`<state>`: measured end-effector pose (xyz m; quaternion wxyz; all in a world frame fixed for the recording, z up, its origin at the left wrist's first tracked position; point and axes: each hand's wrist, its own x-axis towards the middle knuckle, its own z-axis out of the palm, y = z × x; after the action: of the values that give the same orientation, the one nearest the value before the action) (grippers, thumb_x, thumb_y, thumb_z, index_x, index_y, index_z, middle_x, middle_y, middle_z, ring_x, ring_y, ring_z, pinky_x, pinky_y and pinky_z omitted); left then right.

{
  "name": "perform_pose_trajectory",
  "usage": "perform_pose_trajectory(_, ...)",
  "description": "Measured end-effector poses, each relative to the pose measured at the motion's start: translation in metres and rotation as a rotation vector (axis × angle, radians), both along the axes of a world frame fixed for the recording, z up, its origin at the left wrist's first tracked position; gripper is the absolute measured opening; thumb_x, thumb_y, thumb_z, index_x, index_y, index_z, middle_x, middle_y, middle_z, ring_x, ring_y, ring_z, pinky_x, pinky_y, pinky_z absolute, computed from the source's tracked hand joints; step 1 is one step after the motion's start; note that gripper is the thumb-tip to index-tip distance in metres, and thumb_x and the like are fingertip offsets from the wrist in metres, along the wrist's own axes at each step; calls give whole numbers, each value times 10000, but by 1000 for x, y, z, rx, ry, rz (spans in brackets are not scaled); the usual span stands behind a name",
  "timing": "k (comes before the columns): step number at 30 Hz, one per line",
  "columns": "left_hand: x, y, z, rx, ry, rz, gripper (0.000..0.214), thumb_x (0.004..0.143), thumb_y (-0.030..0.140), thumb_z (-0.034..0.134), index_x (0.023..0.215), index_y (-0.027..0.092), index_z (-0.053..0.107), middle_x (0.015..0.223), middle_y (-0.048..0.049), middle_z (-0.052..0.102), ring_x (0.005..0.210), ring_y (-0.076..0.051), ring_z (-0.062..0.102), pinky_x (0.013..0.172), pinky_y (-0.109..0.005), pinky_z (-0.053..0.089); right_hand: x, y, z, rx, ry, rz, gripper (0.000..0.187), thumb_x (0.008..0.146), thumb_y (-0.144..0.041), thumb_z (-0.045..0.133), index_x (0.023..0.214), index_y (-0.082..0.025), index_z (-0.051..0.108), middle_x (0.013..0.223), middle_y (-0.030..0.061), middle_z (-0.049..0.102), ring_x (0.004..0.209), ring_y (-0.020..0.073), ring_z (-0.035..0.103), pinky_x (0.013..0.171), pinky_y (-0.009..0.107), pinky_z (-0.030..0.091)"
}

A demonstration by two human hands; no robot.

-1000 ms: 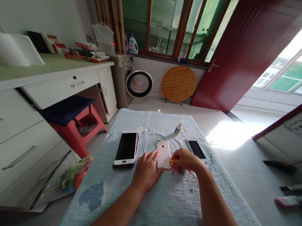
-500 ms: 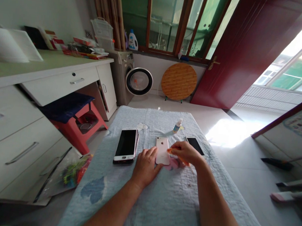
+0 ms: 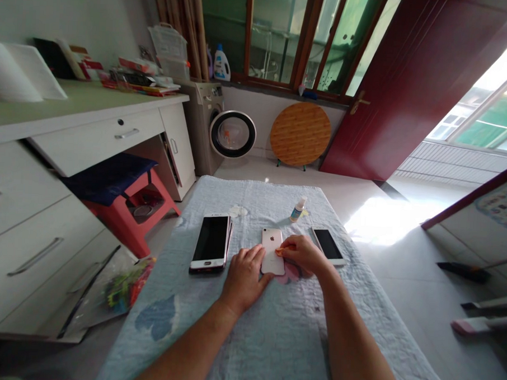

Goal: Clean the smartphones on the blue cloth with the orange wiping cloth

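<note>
A pale pink smartphone (image 3: 271, 261) lies back up on the cloth-covered table, its apple logo showing. My left hand (image 3: 245, 271) holds it steady, fingers along the left edge and thumb at the bottom edge. Pinched in my right hand (image 3: 303, 252) is a small orange cloth (image 3: 279, 251), pressed on the phone's back near its right edge; most of the cloth is hidden by the fingers. Left of my hands sits a stack of phones with a white-framed phone (image 3: 211, 241) on top. Another white phone (image 3: 327, 245) lies screen up beyond my right hand. A small spray bottle (image 3: 297, 210) stands behind.
A light blue patterned tablecloth (image 3: 246, 346) covers the table. To the left are a white desk (image 3: 92, 132), a red stool (image 3: 130, 207) and a plastic bag (image 3: 118, 290). A washing machine (image 3: 203, 126) with its door open and a round wooden board (image 3: 301, 134) stand farther back.
My right hand has moved slightly left with the orange cloth, farther onto the phone's back. Less of the cloth shows, and more of the right-hand phone is uncovered. My left hand stays put.
</note>
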<state>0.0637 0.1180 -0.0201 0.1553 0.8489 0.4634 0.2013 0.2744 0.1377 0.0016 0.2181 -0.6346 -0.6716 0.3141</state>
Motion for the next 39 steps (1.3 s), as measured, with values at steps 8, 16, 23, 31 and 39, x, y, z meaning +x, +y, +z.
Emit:
perform_pose_trajectory(8, 2, -2, 6, 23, 24, -4, 502, 860, 451, 624, 1277, 185, 535, 1332, -94, 563, 1154, -297, 499, 950, -425, 410, -8, 2, 5, 226, -223, -188, 257, 845, -348, 570, 822, -164, 748, 781, 48, 687, 692, 136, 572, 611, 237, 365)
perform_pose_trajectory(16, 2, -2, 8, 46, -15, -32, 414, 835, 392, 668, 1180, 175, 592, 1249, -89, 595, 1121, -284, 508, 960, -414, 411, -8, 5, -1, 294, -342, -286, 245, 878, -309, 523, 868, -175, 727, 843, 57, 677, 783, 156, 583, 698, 243, 365)
perform_pose_trajectory(23, 3, -4, 10, 37, -62, -40, 279, 818, 348, 688, 1051, 203, 639, 1078, -65, 610, 1022, -253, 553, 916, -386, 433, -10, 7, -7, 341, -341, -478, 222, 898, -334, 517, 959, -200, 683, 917, 51, 668, 801, 159, 579, 706, 244, 359)
perform_pose_trajectory(31, 6, -3, 5, -38, -180, -88, 335, 788, 251, 687, 1109, 197, 605, 1209, -85, 559, 1113, -250, 549, 986, -389, 439, -20, 6, -5, 235, -416, -234, 245, 901, -255, 484, 810, -182, 699, 850, 52, 602, 831, 151, 557, 741, 231, 355)
perform_pose_trajectory(39, 6, -1, 4, -57, -145, -52, 324, 824, 256, 651, 1136, 182, 606, 1233, -101, 583, 1134, -261, 560, 1001, -400, 439, -13, 2, 3, 166, -350, -104, 244, 815, -190, 518, 851, -150, 755, 847, 86, 690, 801, 167, 607, 726, 238, 407)
